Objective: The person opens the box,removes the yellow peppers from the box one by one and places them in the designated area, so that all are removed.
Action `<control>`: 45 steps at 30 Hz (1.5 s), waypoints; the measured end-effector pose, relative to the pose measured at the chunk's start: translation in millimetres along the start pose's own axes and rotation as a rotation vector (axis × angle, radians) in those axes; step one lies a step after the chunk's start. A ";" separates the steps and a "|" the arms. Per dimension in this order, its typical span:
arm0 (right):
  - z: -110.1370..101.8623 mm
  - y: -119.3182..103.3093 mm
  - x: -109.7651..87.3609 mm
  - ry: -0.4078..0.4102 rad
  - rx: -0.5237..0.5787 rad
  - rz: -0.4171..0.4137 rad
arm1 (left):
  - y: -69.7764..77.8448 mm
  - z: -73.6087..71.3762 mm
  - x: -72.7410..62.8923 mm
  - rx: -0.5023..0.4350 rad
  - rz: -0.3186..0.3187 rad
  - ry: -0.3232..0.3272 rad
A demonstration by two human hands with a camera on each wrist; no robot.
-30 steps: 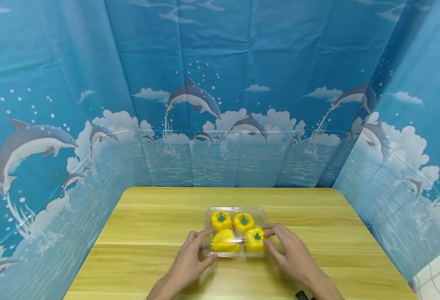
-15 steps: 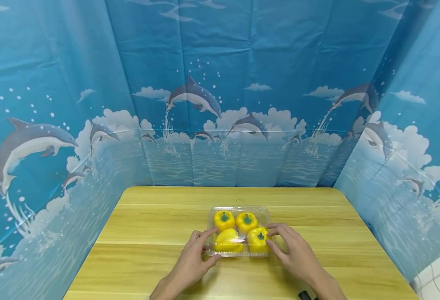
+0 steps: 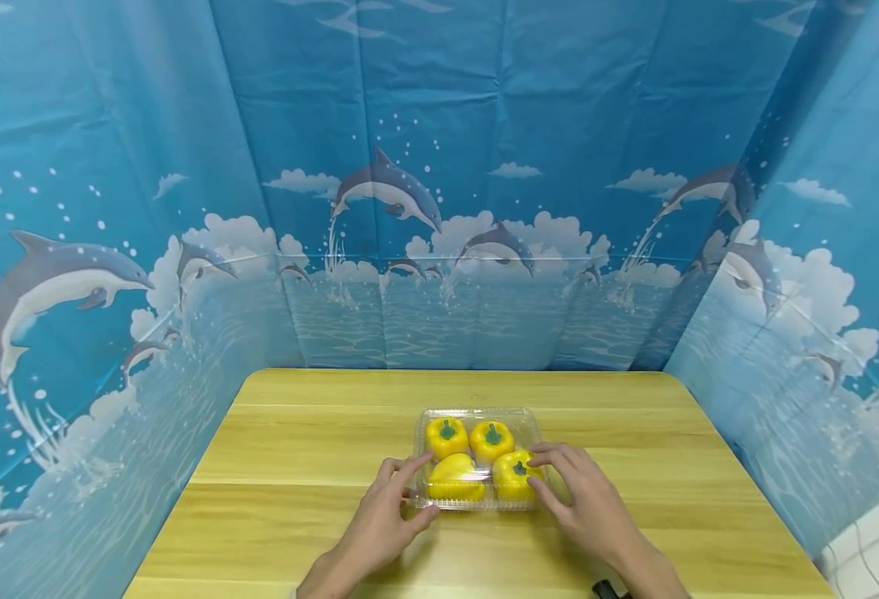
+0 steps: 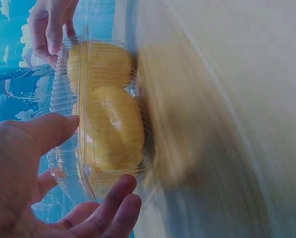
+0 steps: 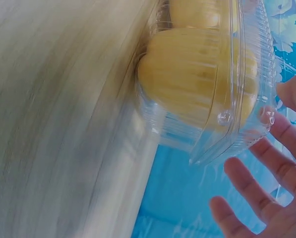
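A clear plastic clamshell box (image 3: 476,410), its lid down, sits on the table in the head view. Inside are three yellow bell peppers (image 3: 492,442) with green stems and a smooth yellow mango-like piece (image 3: 456,477) at the near left. At the box's near left corner is my left hand (image 3: 379,516), thumb by the front rim and relaxed fingers along the side. My right hand (image 3: 585,503) touches the right side with fingers spread. In the right wrist view, its fingers (image 5: 249,186) fan out around the box's corner.
The wooden table (image 3: 297,449) has rounded far corners. A blue dolphin-printed curtain (image 3: 439,316) encloses it at the back and sides. A small black object (image 3: 605,589) shows beside the right forearm, and a white grid-lined surface (image 3: 876,545) lies at the lower right.
The box and both hands have shifted slightly to the right since a second ago. Over the last half second they have stayed nearly still.
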State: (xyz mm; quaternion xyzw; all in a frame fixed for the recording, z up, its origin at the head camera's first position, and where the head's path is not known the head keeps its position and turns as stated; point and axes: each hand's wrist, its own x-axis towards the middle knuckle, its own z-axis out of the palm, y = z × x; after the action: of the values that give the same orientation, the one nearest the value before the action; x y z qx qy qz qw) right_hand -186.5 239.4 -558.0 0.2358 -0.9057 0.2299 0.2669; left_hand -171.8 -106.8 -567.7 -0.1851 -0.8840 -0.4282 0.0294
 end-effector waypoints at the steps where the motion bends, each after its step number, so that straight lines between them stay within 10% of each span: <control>1: 0.3 0.0 0.4 0.004 -0.008 -0.008 | -0.3 -0.2 0.0 0.004 0.002 0.002; 45: 36.5 -72.3 26.4 -0.115 -0.053 -0.303 | -25.7 -1.3 -5.8 -0.266 -0.061 -0.005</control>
State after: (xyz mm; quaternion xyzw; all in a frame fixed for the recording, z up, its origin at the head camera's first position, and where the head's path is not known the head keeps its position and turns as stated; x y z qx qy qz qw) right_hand -180.1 155.0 -548.8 0.3754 -0.8793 0.1493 0.2521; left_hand -175.5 -124.1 -587.3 -0.1613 -0.8247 -0.5419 -0.0105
